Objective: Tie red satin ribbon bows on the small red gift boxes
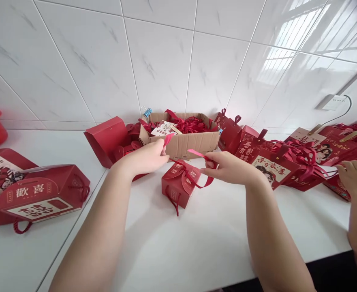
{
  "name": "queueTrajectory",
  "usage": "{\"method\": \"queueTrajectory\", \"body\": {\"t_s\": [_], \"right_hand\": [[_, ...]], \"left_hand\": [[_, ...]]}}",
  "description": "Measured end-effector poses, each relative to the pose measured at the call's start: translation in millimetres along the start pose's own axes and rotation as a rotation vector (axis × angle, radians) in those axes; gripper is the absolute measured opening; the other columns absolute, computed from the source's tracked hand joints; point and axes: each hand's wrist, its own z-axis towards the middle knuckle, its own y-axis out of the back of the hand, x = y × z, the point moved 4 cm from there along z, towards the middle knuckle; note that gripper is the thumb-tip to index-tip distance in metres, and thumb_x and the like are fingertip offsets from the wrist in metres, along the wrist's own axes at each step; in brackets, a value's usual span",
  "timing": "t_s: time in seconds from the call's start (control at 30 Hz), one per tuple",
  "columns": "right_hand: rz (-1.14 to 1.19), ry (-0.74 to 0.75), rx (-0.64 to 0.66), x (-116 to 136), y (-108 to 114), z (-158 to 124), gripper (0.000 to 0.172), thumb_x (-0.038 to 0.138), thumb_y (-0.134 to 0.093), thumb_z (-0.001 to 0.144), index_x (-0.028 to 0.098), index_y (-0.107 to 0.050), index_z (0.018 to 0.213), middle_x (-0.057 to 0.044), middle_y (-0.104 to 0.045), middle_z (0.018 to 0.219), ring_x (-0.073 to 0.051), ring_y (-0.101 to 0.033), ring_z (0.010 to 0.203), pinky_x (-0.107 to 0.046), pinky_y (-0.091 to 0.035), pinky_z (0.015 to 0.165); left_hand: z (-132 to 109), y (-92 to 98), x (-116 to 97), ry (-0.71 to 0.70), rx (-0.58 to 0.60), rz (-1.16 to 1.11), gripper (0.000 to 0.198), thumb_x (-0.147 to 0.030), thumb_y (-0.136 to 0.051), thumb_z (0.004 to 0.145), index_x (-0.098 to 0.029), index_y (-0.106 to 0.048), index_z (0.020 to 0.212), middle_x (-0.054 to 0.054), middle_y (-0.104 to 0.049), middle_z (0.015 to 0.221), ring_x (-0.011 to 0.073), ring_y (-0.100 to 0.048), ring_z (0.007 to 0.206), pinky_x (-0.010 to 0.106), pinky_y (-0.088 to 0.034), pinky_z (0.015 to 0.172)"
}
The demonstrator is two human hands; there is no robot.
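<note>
Between and just below our left grip (160,151) and right grip (217,164), we have a closed red box (176,190) standing on the counter (184,247), pale characters on its flaps. A red ribbon (208,182) crosses its top, an end in each grip.

The left-hand red gift box (64,182) is showing 歡喜 on its flap (24,190) and 囍 on its white panel (41,209); the small red gift box (177,190) is bearing 喜; the cartoon-printed bag (274,170) is displaying 喜.
</note>
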Motion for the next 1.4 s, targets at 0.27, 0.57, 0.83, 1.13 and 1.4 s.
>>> {"method": "queueTrajectory", "body": {"t_s": [0.27,0.57,0.83,1.13,1.4], "right_hand": [[0.017,-0.028,0.128,-4,-21,36,0.036,0.041,-0.058,0.081,0.02,-0.035,0.063,0.005,-0.036,0.059,-0.009,-0.031,0.052,-0.026,-0.021,0.048],[0.01,-0.021,0.17,-6,-28,42,0.032,0.033,-0.059,0.077,0.02,-0.035,0.06,0.005,-0.038,0.056,-0.008,-0.031,0.049,-0.026,-0.021,0.047],[0.06,0.017,0.125,-3,-28,45,0.034,0.023,-0.059,0.073,0.021,-0.027,0.062,0.006,-0.031,0.056,-0.008,-0.028,0.05,-0.025,-0.02,0.046],[0.101,0.101,0.036,9,-28,40,0.024,0.014,-0.054,0.068,0.021,-0.031,0.063,0.006,-0.037,0.06,-0.008,-0.032,0.054,-0.024,-0.023,0.047],[0.127,0.187,0.077,13,-30,37,0.023,0.01,-0.049,0.067,0.021,-0.029,0.064,0.005,-0.037,0.065,-0.008,-0.032,0.056,-0.024,-0.024,0.05]], "left_hand": [[8,-12.4,1,-0.046,0.311,0.116,0.038,-0.06,-0.048,0.076,-0.023,-0.052,0.086,0.005,-0.065,0.092,0.0212,-0.059,0.074,0.029,-0.039,0.054],[20,-13.5,-6,-0.086,0.342,0.149,0.044,-0.062,-0.052,0.073,-0.024,-0.059,0.094,0.006,-0.069,0.102,0.0257,-0.064,0.084,0.031,-0.046,0.062],[23,-17.1,-8,-0.125,0.404,0.121,0.046,-0.052,-0.061,0.068,-0.027,-0.062,0.106,0.004,-0.07,0.1,0.0242,-0.064,0.084,0.029,-0.046,0.061],[19,-15.8,-15,-0.211,0.399,0.07,0.059,-0.045,-0.061,0.069,-0.039,-0.055,0.127,-0.002,-0.071,0.101,0.0225,-0.064,0.084,0.027,-0.045,0.063],[18,-15.0,-12,-0.144,0.375,0.088,0.033,-0.047,-0.063,0.064,-0.027,-0.064,0.09,0.003,-0.068,0.09,0.0233,-0.062,0.078,0.028,-0.043,0.058]]}}
